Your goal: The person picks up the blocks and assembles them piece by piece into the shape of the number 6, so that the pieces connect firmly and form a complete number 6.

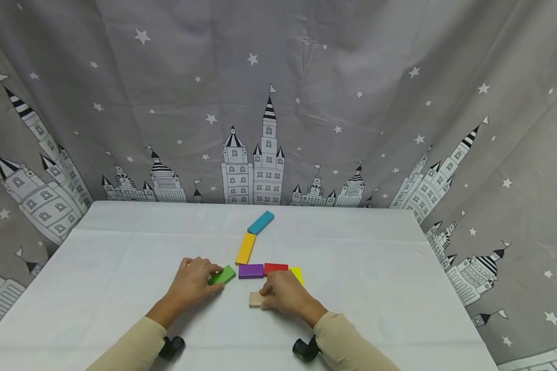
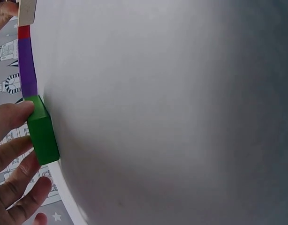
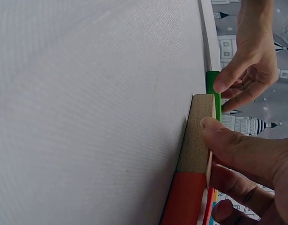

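My left hand [image 1: 192, 282] pinches a green block [image 1: 224, 274] that lies slantwise on the table, its right end close to a purple block [image 1: 251, 271]. In the left wrist view the fingertips are along the green block's side [image 2: 43, 136]. My right hand [image 1: 289, 294] grips a plain wooden block [image 1: 254, 300], lying nearer to me than the purple one. The right wrist view shows an orange-red block [image 3: 184, 199] end to end with the wooden block; the hand hides it in the head view. A red block [image 1: 276, 267] continues from the purple one, partly behind the right hand.
A bright yellow block [image 1: 297, 274] lies at the red block's right end. Farther back, a golden-yellow block [image 1: 245, 249] and a blue block [image 1: 261, 222] form a bent line. The white-covered table [image 1: 376, 288] ends at a grey curtain [image 1: 353, 62] printed with castles and stars.
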`<state>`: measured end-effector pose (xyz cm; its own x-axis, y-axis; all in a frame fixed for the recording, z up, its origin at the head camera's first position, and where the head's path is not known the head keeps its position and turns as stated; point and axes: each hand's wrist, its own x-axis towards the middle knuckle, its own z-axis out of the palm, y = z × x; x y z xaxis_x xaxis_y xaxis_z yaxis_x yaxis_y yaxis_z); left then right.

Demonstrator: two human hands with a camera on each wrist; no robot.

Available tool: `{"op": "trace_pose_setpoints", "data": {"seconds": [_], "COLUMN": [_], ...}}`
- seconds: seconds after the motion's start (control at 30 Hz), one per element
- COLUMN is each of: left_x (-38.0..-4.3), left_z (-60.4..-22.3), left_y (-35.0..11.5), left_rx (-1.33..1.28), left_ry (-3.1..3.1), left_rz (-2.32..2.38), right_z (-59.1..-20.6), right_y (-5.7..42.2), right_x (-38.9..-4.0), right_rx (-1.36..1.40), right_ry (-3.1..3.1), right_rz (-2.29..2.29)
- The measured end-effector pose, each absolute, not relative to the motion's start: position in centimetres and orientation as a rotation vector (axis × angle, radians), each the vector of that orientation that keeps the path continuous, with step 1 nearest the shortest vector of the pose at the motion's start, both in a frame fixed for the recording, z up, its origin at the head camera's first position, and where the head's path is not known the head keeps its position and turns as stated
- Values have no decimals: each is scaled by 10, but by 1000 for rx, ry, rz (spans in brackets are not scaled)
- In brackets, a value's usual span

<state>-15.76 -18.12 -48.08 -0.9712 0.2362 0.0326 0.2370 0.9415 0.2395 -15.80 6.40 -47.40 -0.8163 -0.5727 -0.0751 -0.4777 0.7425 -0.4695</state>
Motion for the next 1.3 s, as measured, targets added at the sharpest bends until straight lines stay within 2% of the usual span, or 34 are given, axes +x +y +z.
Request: {"op": "trace_pose_setpoints", "data": {"seconds": [1.0, 1.3], "left_x": [-167, -172], "left_z": [-473, -464], "left_y": [-173, -175], "left_rx": [-650, -910], "left_ry": [-3115, -3100], "left_rz": [-59, 8], "right_z": [-473, -472], "right_y": [64, 66], "right_x": [-158, -159], "right_rx": [-863, -839], "right_ry": [2734, 2714], "right_rz": [-625, -669]}}
